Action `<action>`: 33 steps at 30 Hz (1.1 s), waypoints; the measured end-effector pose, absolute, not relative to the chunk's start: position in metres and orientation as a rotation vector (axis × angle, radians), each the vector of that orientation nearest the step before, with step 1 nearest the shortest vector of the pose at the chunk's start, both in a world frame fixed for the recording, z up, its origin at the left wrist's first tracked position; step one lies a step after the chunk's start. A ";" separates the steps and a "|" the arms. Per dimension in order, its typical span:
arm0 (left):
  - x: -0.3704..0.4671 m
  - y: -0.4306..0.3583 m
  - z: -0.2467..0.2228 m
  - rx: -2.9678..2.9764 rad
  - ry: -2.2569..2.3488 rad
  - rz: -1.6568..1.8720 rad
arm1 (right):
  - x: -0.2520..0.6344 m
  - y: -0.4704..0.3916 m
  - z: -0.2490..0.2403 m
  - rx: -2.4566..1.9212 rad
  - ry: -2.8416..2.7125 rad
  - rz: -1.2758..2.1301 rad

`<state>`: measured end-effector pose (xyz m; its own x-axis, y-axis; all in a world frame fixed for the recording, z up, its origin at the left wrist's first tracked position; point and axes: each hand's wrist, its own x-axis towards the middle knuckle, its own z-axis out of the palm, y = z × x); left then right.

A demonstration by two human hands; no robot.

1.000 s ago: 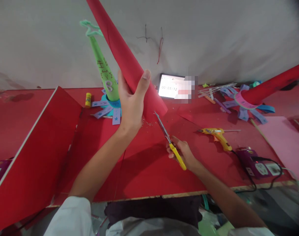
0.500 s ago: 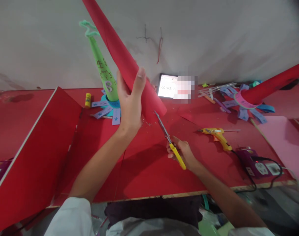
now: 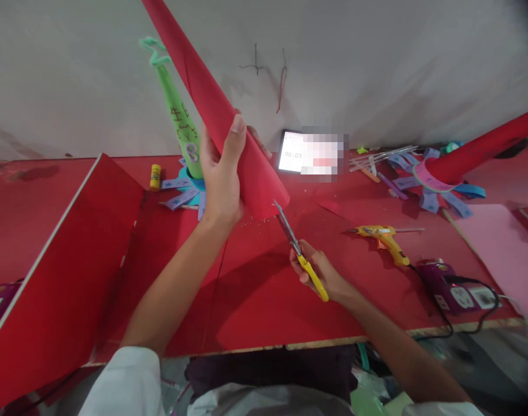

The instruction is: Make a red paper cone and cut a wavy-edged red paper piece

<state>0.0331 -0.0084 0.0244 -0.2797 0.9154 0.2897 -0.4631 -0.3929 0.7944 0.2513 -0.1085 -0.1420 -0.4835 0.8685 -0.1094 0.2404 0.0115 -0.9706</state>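
A long red paper cone (image 3: pixel 211 104) slants from the top of the view down to the middle, its wide end low and to the right. My left hand (image 3: pixel 224 173) is wrapped round it near that end, thumb on top and fingertips showing beyond the far side. My right hand (image 3: pixel 313 268) grips yellow-handled scissors (image 3: pixel 305 263), their blades pointing up and left. The blade tips are at the cone's lower rim, slightly apart. Behind my left hand stands a green cone (image 3: pixel 179 115) with a blue base and purple paper strips.
On the red table (image 3: pixel 255 312) are a glue stick (image 3: pixel 155 177), a yellow glue gun (image 3: pixel 383 237), a purple power socket (image 3: pixel 446 286) and pink paper (image 3: pixel 506 248). A lit screen (image 3: pixel 292 153) leans at the wall. A red panel (image 3: pixel 68 260) rises left; another red cone (image 3: pixel 484 144) is right.
My left hand and the red cone have shifted slightly left. The scissors have moved a little left too and their tips remain at the cone's rim.
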 end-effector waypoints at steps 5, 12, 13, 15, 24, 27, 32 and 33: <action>0.031 -0.009 0.030 0.926 0.708 1.914 | 0.251 -0.107 -0.140 -1.161 -1.764 1.473; 0.028 -0.003 0.027 0.867 0.706 1.949 | 0.252 -0.103 -0.133 -1.190 -1.846 1.361; 0.028 -0.003 0.027 0.882 0.716 1.945 | 0.252 -0.103 -0.132 -1.195 -1.850 1.353; 0.029 -0.004 0.028 0.921 0.745 1.937 | 0.252 -0.103 -0.131 -1.203 -1.856 1.342; 0.037 -0.011 0.028 0.938 0.676 1.927 | 0.248 -0.103 -0.127 -1.257 -1.835 1.337; 0.037 -0.013 0.029 0.917 0.711 1.917 | 0.248 -0.103 -0.128 -1.268 -1.808 1.341; 0.038 -0.013 0.028 0.923 0.743 1.939 | 0.248 -0.104 -0.130 -1.264 -1.794 1.332; 0.038 -0.013 0.028 0.924 0.742 1.941 | 0.248 -0.104 -0.130 -1.263 -1.791 1.324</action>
